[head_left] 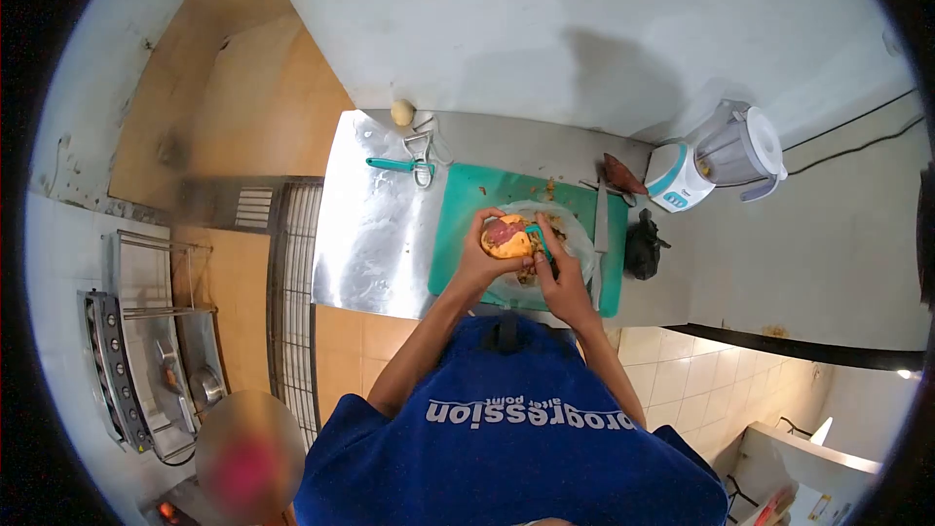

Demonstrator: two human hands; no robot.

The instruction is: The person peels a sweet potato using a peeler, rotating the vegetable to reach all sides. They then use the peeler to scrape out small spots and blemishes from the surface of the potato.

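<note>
My left hand is wrapped round a partly peeled sweet potato, orange flesh with a patch of reddish-purple skin left on top. In my right hand is a peeler with a teal handle, held right against the side of the sweet potato. Both hands are over a clear plastic bowl or bag with peelings in it. Beneath lies a green cutting board. A knife rests along the board's right side.
Left of the board lie a teal-handled tool and a round pale item. At right are a reddish-brown root, a black plastic bag and a blender. Another person is at lower left, near a stove.
</note>
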